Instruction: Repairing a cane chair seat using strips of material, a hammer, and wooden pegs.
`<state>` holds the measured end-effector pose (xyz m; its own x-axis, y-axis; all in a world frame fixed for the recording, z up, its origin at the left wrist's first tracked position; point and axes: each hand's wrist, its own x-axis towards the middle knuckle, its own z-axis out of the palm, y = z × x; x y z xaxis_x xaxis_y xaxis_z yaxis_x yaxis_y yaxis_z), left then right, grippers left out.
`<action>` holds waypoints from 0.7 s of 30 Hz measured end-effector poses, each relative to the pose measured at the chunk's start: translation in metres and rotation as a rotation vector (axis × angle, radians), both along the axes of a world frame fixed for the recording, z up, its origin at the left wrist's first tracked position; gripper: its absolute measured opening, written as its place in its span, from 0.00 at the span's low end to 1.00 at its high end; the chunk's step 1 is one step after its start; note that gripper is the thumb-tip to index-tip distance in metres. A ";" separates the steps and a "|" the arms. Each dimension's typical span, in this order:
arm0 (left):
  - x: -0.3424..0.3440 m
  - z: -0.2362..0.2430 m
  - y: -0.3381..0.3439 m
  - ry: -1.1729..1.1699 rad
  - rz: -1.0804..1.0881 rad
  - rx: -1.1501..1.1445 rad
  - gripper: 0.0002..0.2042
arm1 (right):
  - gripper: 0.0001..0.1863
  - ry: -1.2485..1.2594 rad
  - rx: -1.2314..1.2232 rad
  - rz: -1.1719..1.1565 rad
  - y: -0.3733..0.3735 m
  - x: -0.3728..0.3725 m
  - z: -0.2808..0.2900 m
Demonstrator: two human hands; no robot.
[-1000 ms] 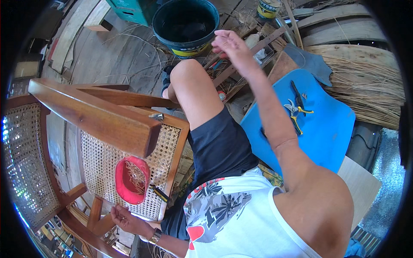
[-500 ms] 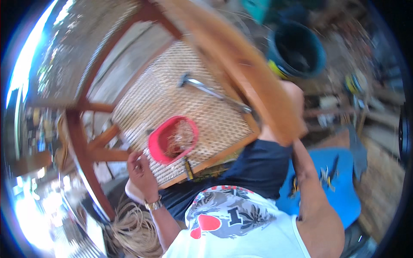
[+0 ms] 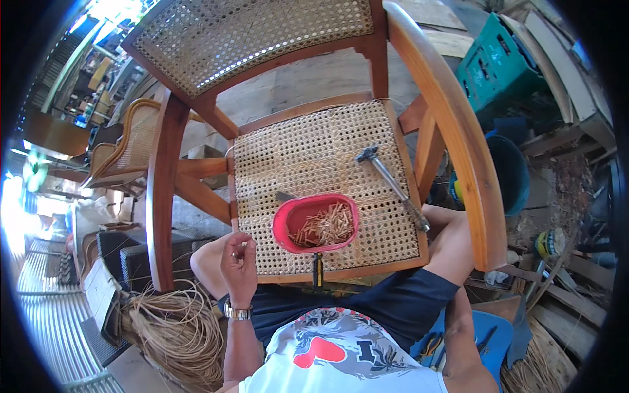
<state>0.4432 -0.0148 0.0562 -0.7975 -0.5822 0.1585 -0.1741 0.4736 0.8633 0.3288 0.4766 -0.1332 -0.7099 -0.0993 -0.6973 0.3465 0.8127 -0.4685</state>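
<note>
A wooden armchair with a woven cane seat [image 3: 308, 150] faces me above my lap. On it lie a red oval container [image 3: 284, 226] of short wooden pieces, a hammer [image 3: 386, 177] to its right and a tool with a black-and-yellow handle [image 3: 318, 269] poking from beneath the container. My left hand [image 3: 238, 262] is beside the seat's front left corner, fingers curled into a pinch; whatever it holds is too small to make out. My right forearm [image 3: 460, 324] runs down past my thigh at lower right, and that hand is hidden.
A teal crate [image 3: 495, 62] and dark bucket [image 3: 514, 173] stand right of the chair. A blue mat [image 3: 493, 357] with cutters lies at lower right, coiled cane [image 3: 173, 334] at lower left. Another cane chair [image 3: 128, 147] stands behind on the left.
My view has swung left to face the chair squarely. My raised right arm has dropped out of sight behind my thigh; my left hand remains by the seat's edge.
</note>
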 end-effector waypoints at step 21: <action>-0.009 -0.014 -0.023 0.135 -0.013 0.101 0.07 | 0.38 0.149 -1.652 -0.861 -0.008 0.168 0.212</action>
<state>0.4344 -0.0380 0.0426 -0.7806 -0.5902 0.2060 -0.0477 0.3849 0.9217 0.4967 0.4689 0.0784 -0.9642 -0.1507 -0.2183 0.2502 -0.7896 -0.5603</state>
